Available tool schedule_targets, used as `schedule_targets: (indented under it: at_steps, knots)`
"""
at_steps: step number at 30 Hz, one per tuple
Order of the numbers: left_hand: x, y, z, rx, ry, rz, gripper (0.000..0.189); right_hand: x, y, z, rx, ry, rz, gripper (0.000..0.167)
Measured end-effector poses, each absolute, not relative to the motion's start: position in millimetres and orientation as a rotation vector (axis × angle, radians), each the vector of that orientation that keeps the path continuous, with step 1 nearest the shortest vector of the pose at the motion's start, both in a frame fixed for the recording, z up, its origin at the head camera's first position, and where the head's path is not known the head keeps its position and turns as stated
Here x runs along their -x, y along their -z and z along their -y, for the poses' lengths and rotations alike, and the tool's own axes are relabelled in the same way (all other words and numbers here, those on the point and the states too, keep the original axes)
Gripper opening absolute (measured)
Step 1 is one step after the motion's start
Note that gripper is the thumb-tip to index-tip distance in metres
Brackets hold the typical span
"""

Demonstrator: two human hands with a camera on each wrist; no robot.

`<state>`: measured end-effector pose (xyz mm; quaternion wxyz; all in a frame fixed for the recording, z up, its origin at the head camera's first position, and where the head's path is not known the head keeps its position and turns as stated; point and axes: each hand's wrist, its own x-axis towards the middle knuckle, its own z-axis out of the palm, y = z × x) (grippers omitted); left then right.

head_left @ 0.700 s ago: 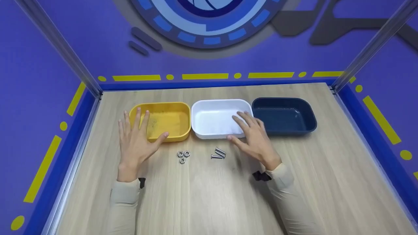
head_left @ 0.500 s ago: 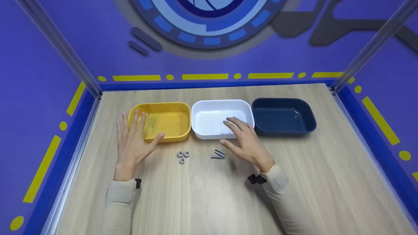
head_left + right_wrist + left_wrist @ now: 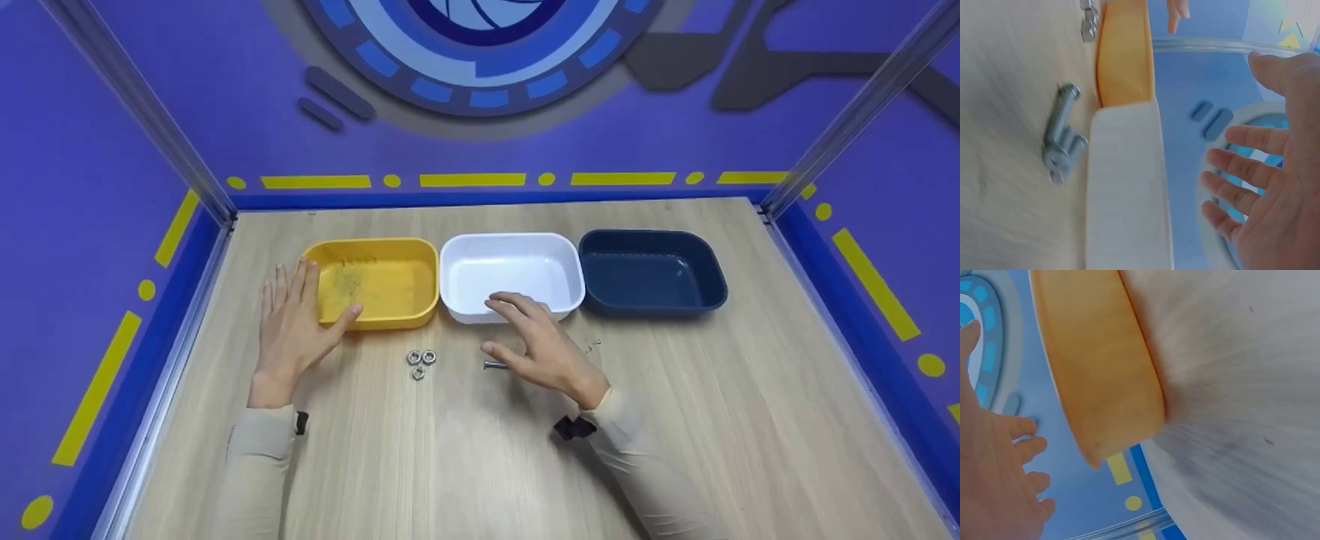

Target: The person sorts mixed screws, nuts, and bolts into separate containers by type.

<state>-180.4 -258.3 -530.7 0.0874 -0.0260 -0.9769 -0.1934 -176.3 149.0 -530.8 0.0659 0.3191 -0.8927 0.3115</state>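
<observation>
My left hand, fingers spread, is at the left end of the yellow bin and overlaps its rim in the head view. The left wrist view shows the hand apart from the bin's wall. My right hand hovers above the bolts, in front of the white bin, holding nothing. In the head view it hides all but one bolt; the right wrist view shows the small pile of metal bolts on the table. Three hex nuts lie between the hands.
A dark blue bin stands right of the white one, the bins in a row on the wooden table. Purple-blue panels with yellow marks wall in the back and sides. Metal posts stand at the corners.
My right hand has moved left and nearer to me, from over the white bin's right end to over the bolts. The left hand has drifted left and slightly nearer.
</observation>
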Motion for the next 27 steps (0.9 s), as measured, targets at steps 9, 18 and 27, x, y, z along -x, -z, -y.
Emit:
schedule_targets:
  at_steps: [9,18,27]
  knots:
    - [188.4,542.2,275.7,0.111,0.643,2.909,0.111,168.5,548.6,-132.6,-1.075,-1.077,2.73,0.063]
    - [187.2,553.7,292.0,0.138,0.693,2.912,0.11,171.3,563.5,-116.5,-1.137,-1.262,2.771,0.059]
    - [194.8,557.2,299.5,0.147,0.698,2.897,0.11,189.6,574.2,-101.2,-1.18,-1.444,2.762,0.052]
